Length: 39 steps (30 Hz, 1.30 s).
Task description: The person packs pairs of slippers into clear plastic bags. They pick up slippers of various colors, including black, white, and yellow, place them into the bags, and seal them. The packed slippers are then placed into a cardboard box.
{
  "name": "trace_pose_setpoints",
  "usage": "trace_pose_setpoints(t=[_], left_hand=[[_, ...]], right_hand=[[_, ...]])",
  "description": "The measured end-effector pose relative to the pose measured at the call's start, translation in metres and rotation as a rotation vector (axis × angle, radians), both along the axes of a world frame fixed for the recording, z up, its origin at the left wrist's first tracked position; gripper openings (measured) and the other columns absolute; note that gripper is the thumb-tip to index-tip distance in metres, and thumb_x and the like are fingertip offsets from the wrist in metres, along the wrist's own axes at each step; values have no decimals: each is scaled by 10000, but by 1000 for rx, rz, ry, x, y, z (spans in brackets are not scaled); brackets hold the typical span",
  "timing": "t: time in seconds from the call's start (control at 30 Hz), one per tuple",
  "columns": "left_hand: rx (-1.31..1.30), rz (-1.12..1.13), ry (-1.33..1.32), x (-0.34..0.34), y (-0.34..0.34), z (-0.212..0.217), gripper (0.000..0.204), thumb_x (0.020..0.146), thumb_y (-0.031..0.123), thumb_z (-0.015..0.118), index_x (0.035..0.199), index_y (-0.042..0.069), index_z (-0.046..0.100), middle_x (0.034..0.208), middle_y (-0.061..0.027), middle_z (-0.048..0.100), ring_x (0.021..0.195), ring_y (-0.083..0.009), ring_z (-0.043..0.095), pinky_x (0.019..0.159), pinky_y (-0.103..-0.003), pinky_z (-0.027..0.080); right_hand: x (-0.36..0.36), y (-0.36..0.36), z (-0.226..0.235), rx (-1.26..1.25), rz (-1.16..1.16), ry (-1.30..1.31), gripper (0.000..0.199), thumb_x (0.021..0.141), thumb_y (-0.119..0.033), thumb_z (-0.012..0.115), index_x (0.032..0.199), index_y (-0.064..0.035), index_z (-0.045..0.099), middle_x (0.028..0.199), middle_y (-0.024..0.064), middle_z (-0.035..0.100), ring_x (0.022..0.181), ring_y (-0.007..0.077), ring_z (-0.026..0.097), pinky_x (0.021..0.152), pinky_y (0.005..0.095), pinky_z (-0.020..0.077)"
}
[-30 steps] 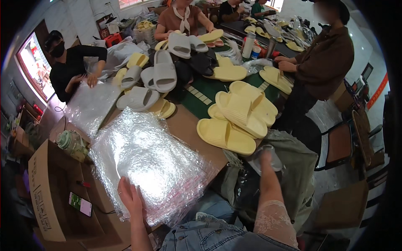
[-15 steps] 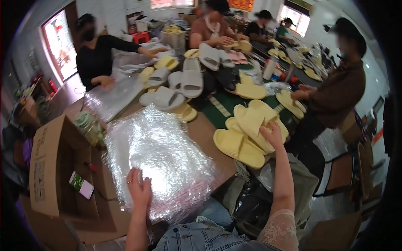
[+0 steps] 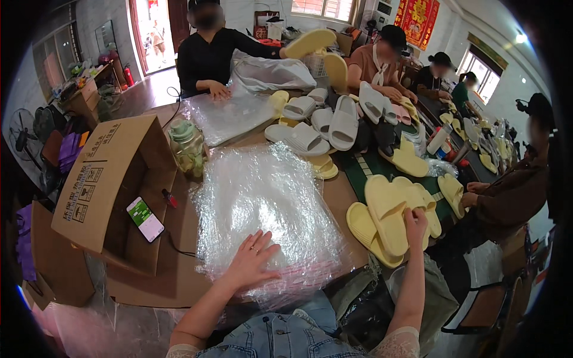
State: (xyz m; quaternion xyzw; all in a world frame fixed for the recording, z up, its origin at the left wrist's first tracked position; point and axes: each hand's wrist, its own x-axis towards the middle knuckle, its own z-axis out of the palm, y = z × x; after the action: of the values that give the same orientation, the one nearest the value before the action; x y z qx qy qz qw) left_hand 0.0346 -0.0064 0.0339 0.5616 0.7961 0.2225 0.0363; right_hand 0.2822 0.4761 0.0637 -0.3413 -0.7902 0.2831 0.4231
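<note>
1. Done, as we judge it: the right hand [image 3: 416,228] has reached the front yellow slipper [image 3: 385,207] and touches it near the strap. Its fingers are drawn narrow; we cannot tell whether they grip or only rest there.
2. The left hand [image 3: 253,259] lies wide, palm down and fingers spread, on the near stack of clear bags [image 3: 256,194]. It holds nothing that we can see.
3. Not done: we see no slipper shape inside the near stack. Every slipper in the yellow pile lies bare, so we put the work on this pile at an early stage.
4. Where: the yellow pile sits at the right of the bench [image 3: 341,207], with the near stack to its left and a strip of bare cardboard between them.
5. Count, yellow pile: at least four slippers, overlapping; more may be hidden.
6. Count, middle heap: about seven grey slippers [image 3: 298,137], two pink slippers [image 3: 401,113] and several yellow ones, too covered for a sure number.
7. Count, bags: one near stack and one farther sheaf of clear bags [image 3: 230,119], under a co-worker's hand [image 3: 219,90]. Layers cannot be counted.
8. That co-worker's other hand meets one raised yellow slipper [image 3: 310,43]; a second hangs just beside it.
9. Count, other things: one open carton [image 3: 101,179], one phone [image 3: 144,219] lying in it, one green-lidded jar [image 3: 186,146].
10. Co-workers: five in view.
</note>
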Motion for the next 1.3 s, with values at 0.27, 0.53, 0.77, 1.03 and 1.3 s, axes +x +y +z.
trace_pose_setpoints(t=[0.27,0.53,0.77,1.03,1.3], left_hand=[[59,22,-25,0,-1,-7,759,819,635,691,1409,173,568,1593,-145,358,1491,-368,279,1230,-514,196],[109,111,-37,7,0,-5,746,815,608,709,1401,165,575,1579,-170,369,1486,-372,286,1229,-518,192],[105,104,-11,7,-2,-7,733,826,595,702,1403,161,573,1574,-186,370,1480,-390,289,1227,-524,193],[65,101,-2,3,-6,-11,721,821,607,698,1383,168,588,1573,-182,375,1467,-385,317,1213,-531,217],[130,90,16,4,-6,-14,646,851,562,686,1354,162,613,1557,-176,404,1473,-378,308,1211,-535,228]], right_hand=[[-7,-5,-2,-268,83,-105,353,859,-235,732,1118,2,693,956,59,668,883,193,641,778,346,500],[-25,-34,2,243,-79,-40,220,790,-158,704,876,44,690,767,171,671,685,359,594,647,442,446],[-93,-202,37,76,258,-243,250,766,-214,763,757,14,662,748,194,653,751,371,625,673,473,476],[-184,-230,-6,230,373,-691,390,796,-363,735,851,18,674,972,231,671,842,396,662,766,507,532],[-147,-163,-63,-370,381,-45,224,899,-135,641,985,65,694,855,113,718,772,168,654,665,321,484]])
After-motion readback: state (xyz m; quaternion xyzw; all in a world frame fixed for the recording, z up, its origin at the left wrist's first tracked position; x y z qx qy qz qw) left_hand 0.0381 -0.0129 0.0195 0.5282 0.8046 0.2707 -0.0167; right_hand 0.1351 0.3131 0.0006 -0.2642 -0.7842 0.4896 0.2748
